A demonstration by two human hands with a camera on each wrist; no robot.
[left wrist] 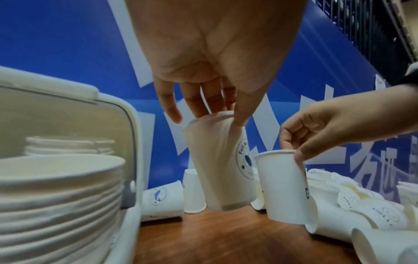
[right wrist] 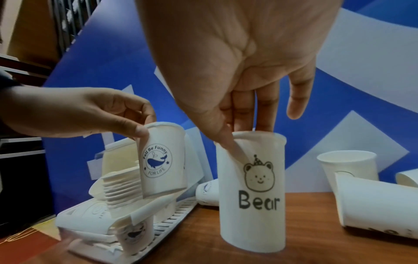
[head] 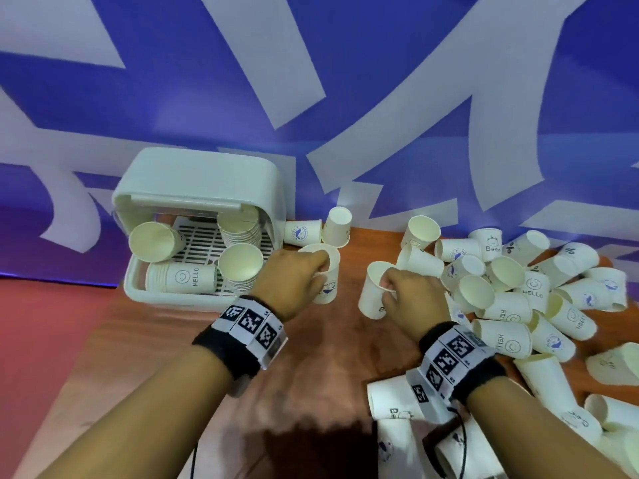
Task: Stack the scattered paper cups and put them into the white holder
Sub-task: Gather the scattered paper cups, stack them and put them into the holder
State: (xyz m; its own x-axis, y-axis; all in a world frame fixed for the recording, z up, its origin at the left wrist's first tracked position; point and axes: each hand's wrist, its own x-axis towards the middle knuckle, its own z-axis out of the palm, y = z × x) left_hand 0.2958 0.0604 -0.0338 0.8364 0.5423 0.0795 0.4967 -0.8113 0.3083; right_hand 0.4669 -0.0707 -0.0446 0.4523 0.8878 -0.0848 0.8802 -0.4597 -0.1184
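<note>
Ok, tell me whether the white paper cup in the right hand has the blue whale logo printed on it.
No, the right hand pinches a white paper cup printed with a bear face and the word "Bear"; the whale cup is in the left hand.

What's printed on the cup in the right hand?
A bear face in a party hat above the word "Bear" on the cup, clearest in the right wrist view.

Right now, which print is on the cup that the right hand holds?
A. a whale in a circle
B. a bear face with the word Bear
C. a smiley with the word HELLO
B: in the right wrist view the right hand pinches the rim of the bear cup, which shows a bear face above "Bear".
</note>
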